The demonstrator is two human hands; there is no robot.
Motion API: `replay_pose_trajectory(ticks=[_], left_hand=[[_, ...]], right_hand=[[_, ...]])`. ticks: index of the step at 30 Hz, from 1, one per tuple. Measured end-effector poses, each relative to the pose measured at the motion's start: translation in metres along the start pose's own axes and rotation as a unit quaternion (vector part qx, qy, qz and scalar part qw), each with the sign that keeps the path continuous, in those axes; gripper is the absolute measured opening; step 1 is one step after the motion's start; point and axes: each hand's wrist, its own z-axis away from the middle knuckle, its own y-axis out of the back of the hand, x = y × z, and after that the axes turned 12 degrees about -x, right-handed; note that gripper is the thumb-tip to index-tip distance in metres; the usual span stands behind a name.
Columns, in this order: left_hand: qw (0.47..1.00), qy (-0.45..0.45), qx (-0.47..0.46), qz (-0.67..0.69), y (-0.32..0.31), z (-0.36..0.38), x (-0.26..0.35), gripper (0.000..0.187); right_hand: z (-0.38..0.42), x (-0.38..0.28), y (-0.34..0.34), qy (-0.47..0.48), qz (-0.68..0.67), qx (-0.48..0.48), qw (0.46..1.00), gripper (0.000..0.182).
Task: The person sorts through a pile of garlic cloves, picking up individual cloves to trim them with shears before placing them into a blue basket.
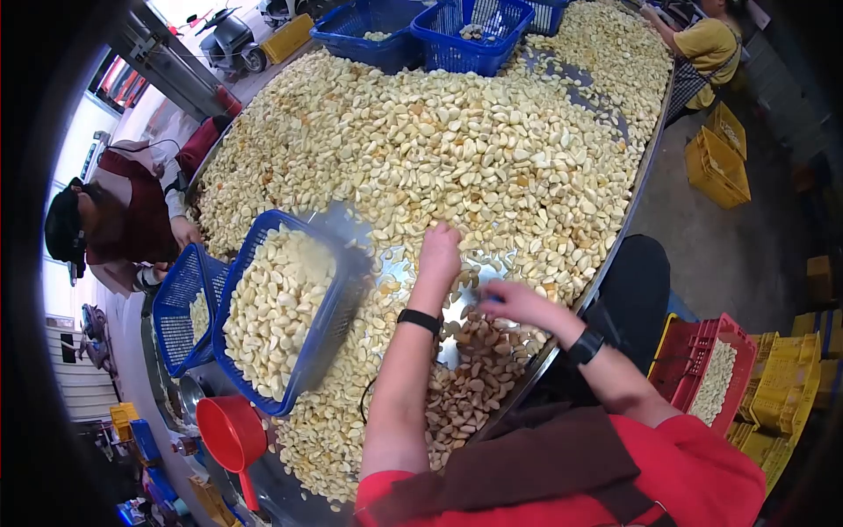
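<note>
Pale, flat, kernel-like pieces are heaped over a large metal table. My left hand rests at the lower edge of the heap, fingers curled in against the pieces; what they hold, if anything, is hidden. To its right, my right hand hovers over the bare wet metal, blurred, with something small and dark blue near its fingertips. Darker brownish pieces lie between my forearms. A blue basket full of pale pieces stands left of my left arm.
A red scoop lies at the lower left, beside a smaller blue basket. Blue baskets stand at the far edge. Co-workers sit left and far right. Red and yellow crates stand right.
</note>
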Motion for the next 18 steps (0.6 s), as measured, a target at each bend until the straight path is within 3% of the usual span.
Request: replay_pose_trajectory(ticks=[2, 3, 4, 5, 6, 7, 8, 9, 10, 12, 14, 16, 17, 18], left_hand=[[0.998, 0.063, -0.015, 0.027, -0.002, 0.028, -0.012, 0.012], [0.997, 0.066, -0.012, 0.026, 0.001, 0.042, -0.015, 0.012], [0.995, 0.093, 0.014, 0.034, 0.004, 0.058, -0.017, 0.01], [0.991, 0.121, 0.037, 0.041, 0.007, 0.072, -0.017, 0.008], [0.991, 0.126, 0.034, 0.039, 0.011, 0.082, -0.013, 0.008], [0.944, 0.183, 0.064, 0.267, 0.016, 0.088, -0.009, 0.008], [0.843, 0.227, 0.094, 0.479, 0.021, 0.091, -0.006, 0.009], [0.737, 0.284, 0.066, 0.61, 0.034, 0.096, -0.001, 0.014], [0.736, 0.288, 0.07, 0.609, 0.037, 0.098, 0.004, 0.014], [0.49, 0.14, 0.089, 0.856, 0.038, 0.099, 0.016, 0.028], [0.465, 0.121, 0.081, 0.873, 0.036, 0.098, 0.026, 0.034], [0.446, 0.109, 0.082, 0.885, 0.04, 0.09, 0.042, 0.035], [0.422, 0.09, 0.076, 0.899, 0.039, 0.087, 0.046, 0.037], [0.421, 0.09, 0.071, 0.9, 0.038, 0.086, 0.052, 0.037]], right_hand=[[-0.009, -0.02, 0.043, -0.057, -0.122, 0.087, 0.987, 0.044], [-0.023, -0.015, 0.058, -0.033, -0.014, 0.227, 0.973, 0.042], [-0.035, -0.012, 0.078, -0.055, 0.081, 0.256, 0.962, 0.042], [-0.049, 0.0, 0.083, -0.019, 0.148, 0.319, 0.936, 0.046], [-0.056, -0.004, 0.086, -0.048, 0.176, 0.272, 0.945, 0.045], [-0.059, -0.008, 0.078, -0.05, 0.179, 0.218, 0.958, 0.044], [-0.06, -0.012, 0.068, -0.051, 0.183, 0.165, 0.968, 0.043], [-0.06, -0.011, 0.055, -0.058, 0.209, 0.114, 0.97, 0.044], [-0.06, 0.002, 0.045, -0.054, 0.209, 0.108, 0.97, 0.044], [-0.056, 0.017, 0.035, 0.074, 0.14, 0.051, 0.986, 0.046], [-0.042, 0.015, 0.036, 0.066, 0.06, 0.064, 0.994, 0.048], [-0.023, -0.004, 0.044, 0.117, -0.024, 0.134, 0.984, 0.048], [-0.01, -0.019, 0.049, 0.054, -0.097, 0.059, 0.992, 0.048], [-0.008, -0.016, 0.042, 0.144, -0.019, 0.108, 0.983, 0.051]])
